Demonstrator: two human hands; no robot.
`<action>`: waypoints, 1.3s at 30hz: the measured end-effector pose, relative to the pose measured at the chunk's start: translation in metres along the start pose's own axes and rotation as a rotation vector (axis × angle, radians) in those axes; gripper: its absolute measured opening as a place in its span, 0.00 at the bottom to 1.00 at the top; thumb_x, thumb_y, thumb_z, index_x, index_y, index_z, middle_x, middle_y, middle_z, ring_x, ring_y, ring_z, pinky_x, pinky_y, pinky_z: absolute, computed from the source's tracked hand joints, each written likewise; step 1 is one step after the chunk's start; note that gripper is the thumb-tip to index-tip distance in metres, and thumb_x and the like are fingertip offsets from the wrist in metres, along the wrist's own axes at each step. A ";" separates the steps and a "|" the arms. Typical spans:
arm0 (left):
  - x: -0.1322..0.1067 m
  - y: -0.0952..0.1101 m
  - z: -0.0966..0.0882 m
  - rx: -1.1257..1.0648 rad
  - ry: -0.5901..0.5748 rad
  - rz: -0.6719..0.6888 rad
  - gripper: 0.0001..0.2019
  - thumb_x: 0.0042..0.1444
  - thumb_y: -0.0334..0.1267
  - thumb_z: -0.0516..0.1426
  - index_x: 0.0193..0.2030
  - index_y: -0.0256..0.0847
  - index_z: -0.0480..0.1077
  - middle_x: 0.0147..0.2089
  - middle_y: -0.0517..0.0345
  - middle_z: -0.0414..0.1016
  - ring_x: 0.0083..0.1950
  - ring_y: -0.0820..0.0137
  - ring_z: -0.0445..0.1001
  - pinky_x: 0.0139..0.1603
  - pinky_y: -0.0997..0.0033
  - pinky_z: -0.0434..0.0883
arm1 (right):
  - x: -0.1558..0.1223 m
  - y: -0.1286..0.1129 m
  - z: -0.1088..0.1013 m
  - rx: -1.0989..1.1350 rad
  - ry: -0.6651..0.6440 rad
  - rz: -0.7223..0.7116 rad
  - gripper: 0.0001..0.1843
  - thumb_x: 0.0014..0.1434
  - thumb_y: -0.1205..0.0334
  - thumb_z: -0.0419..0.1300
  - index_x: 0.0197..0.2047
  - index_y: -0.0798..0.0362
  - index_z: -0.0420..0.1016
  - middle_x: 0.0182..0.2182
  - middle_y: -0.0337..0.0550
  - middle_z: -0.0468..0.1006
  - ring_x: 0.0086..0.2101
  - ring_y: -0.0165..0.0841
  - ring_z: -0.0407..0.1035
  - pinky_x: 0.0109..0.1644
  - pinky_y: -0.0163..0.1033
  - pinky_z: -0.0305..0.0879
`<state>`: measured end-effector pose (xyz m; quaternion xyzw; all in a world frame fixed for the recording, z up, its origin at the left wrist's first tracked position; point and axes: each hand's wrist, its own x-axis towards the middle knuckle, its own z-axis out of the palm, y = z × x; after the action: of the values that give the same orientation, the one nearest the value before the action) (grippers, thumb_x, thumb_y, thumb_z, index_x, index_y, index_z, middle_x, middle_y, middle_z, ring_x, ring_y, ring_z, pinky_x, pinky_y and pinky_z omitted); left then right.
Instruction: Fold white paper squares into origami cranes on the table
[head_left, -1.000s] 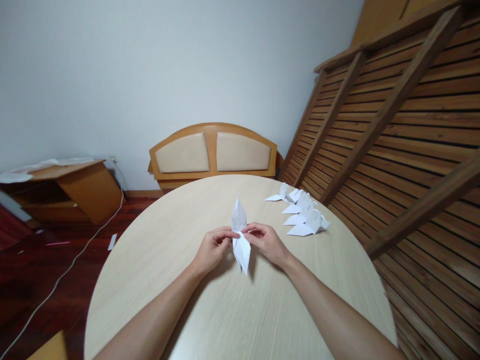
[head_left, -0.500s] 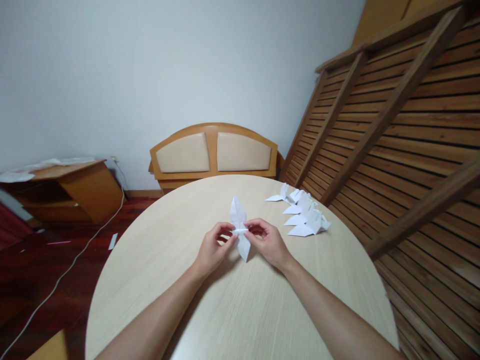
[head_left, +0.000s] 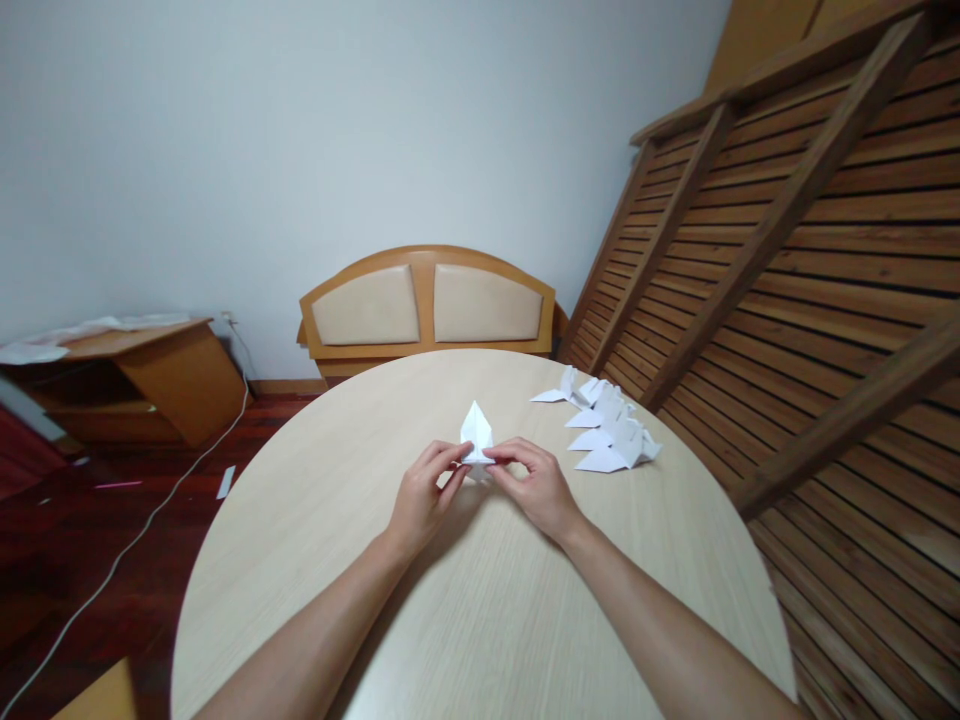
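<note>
White folded paper (head_left: 476, 432), white paper figures (head_left: 609, 425), pale wood-grain table (head_left: 487, 620), tan-cushioned orange-brown chair (head_left: 425, 302).

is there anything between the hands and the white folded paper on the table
Nothing visible does. The left hand and right hand both pinch the folded white paper at its base. The pile of folded papers lies apart, to its right.

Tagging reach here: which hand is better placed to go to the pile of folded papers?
Likely right. The right hand pinches the paper piece on the side nearer the pile; the left hand would have to cross it.
</note>
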<state>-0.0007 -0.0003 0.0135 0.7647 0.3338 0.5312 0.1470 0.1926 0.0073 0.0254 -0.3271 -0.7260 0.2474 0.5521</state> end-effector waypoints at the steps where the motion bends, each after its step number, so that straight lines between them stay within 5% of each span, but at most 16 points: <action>1: 0.000 0.000 0.000 0.016 -0.002 -0.007 0.14 0.65 0.34 0.56 0.56 0.44 0.73 0.45 0.52 0.74 0.43 0.68 0.76 0.43 0.66 0.78 | 0.000 0.000 0.000 -0.001 0.000 -0.009 0.08 0.58 0.68 0.66 0.42 0.49 0.82 0.36 0.43 0.81 0.37 0.34 0.75 0.44 0.41 0.71; 7: -0.001 -0.002 -0.001 0.077 -0.031 -0.023 0.10 0.66 0.33 0.54 0.49 0.43 0.75 0.41 0.54 0.69 0.40 0.70 0.74 0.41 0.68 0.77 | -0.001 0.001 0.000 -0.038 -0.004 -0.053 0.07 0.60 0.67 0.64 0.40 0.48 0.82 0.36 0.42 0.77 0.38 0.34 0.74 0.44 0.40 0.70; 12: -0.001 -0.001 -0.003 0.107 -0.044 0.003 0.10 0.65 0.31 0.54 0.48 0.44 0.75 0.41 0.54 0.69 0.41 0.69 0.73 0.41 0.69 0.74 | -0.002 -0.001 0.000 -0.123 -0.026 -0.124 0.06 0.60 0.66 0.66 0.41 0.47 0.79 0.43 0.44 0.78 0.47 0.37 0.71 0.54 0.46 0.67; 24: 0.000 0.005 -0.004 0.178 -0.089 0.074 0.10 0.65 0.31 0.55 0.48 0.43 0.75 0.43 0.52 0.73 0.39 0.71 0.74 0.35 0.74 0.74 | 0.000 -0.001 -0.003 -0.199 -0.099 -0.233 0.03 0.61 0.66 0.65 0.37 0.48 0.77 0.36 0.41 0.79 0.42 0.36 0.72 0.47 0.44 0.68; 31: 0.000 0.001 -0.004 0.198 -0.010 0.135 0.11 0.66 0.31 0.54 0.49 0.43 0.75 0.44 0.51 0.75 0.39 0.71 0.78 0.37 0.73 0.75 | -0.003 -0.005 -0.003 -0.159 -0.062 -0.020 0.11 0.59 0.59 0.67 0.45 0.48 0.74 0.34 0.40 0.74 0.37 0.35 0.70 0.44 0.42 0.68; 36: -0.001 -0.001 -0.003 0.220 0.007 0.189 0.12 0.66 0.30 0.54 0.51 0.44 0.75 0.46 0.50 0.75 0.42 0.70 0.79 0.38 0.73 0.77 | -0.005 -0.002 0.001 0.202 -0.157 0.350 0.21 0.66 0.49 0.56 0.57 0.50 0.61 0.31 0.37 0.77 0.28 0.32 0.73 0.37 0.40 0.69; 39: -0.001 -0.002 -0.002 0.252 -0.019 0.235 0.12 0.66 0.29 0.54 0.51 0.43 0.74 0.47 0.50 0.76 0.46 0.69 0.78 0.42 0.71 0.77 | -0.003 0.003 0.002 0.362 -0.129 0.450 0.27 0.63 0.46 0.59 0.58 0.50 0.57 0.32 0.38 0.79 0.28 0.32 0.75 0.38 0.41 0.71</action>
<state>-0.0038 0.0005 0.0126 0.8158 0.3046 0.4914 -0.0099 0.1915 0.0070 0.0208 -0.3598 -0.6129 0.5094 0.4852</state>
